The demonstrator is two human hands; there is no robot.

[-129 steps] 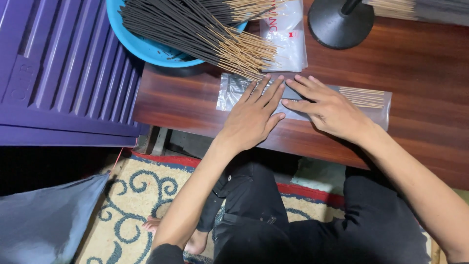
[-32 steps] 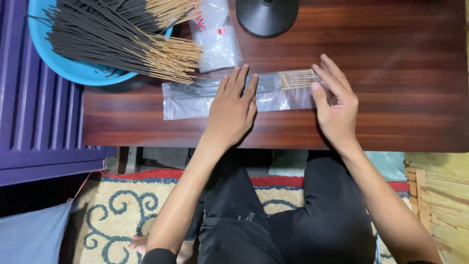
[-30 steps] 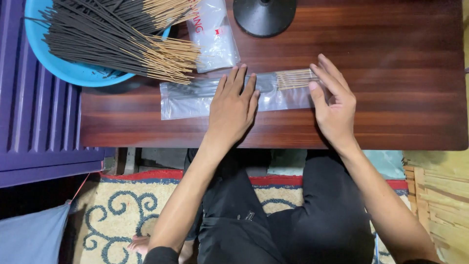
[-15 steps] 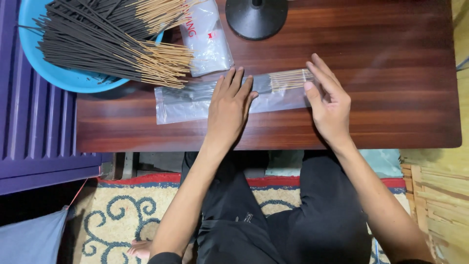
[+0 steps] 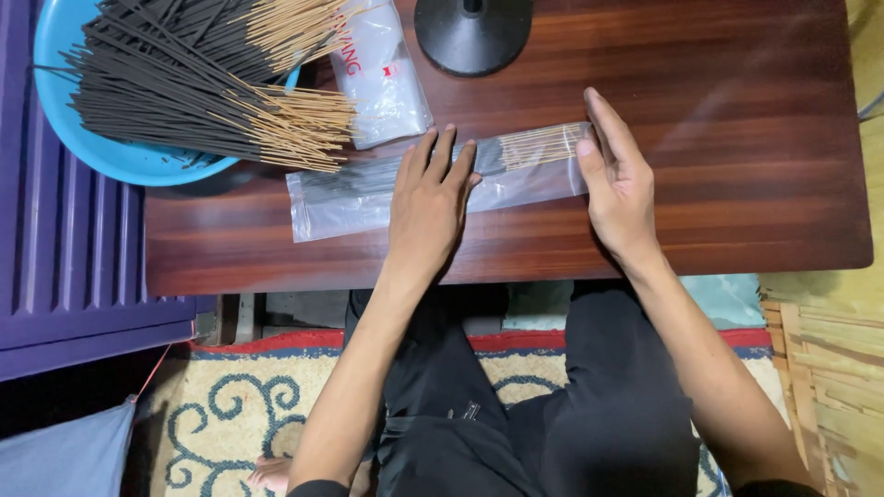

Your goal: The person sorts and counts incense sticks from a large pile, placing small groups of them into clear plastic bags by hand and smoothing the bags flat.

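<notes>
A long clear plastic bag (image 5: 433, 184) lies flat across the middle of the dark wooden tabletop (image 5: 737, 138), and a bundle of incense sticks is already inside it, dark coated ends toward the left and bare pale ends toward the right. So the filling of this bag looks done; what seems left is closing or evening up its right-hand end.

The left hand (image 5: 428, 198) lies palm down on the middle of the bag, fingers stretched out flat and slightly spread, pressing it to the wood rather than gripping it. The right hand (image 5: 617, 179) stands on edge at the bag's right end, fingers straight and together, with the thumb touching the open mouth of the bag; whether the thumb pinches the plastic cannot be told.

At the far left a blue basin (image 5: 120, 161) holds a large heap of loose incense sticks (image 5: 203, 83) that hang over its rim, so much stock is still unpacked. Just beside it, at the far side, lies a small stack of empty plastic bags (image 5: 382, 78), and next to that, at the far edge, stands a round black stand base (image 5: 472, 35).
</notes>
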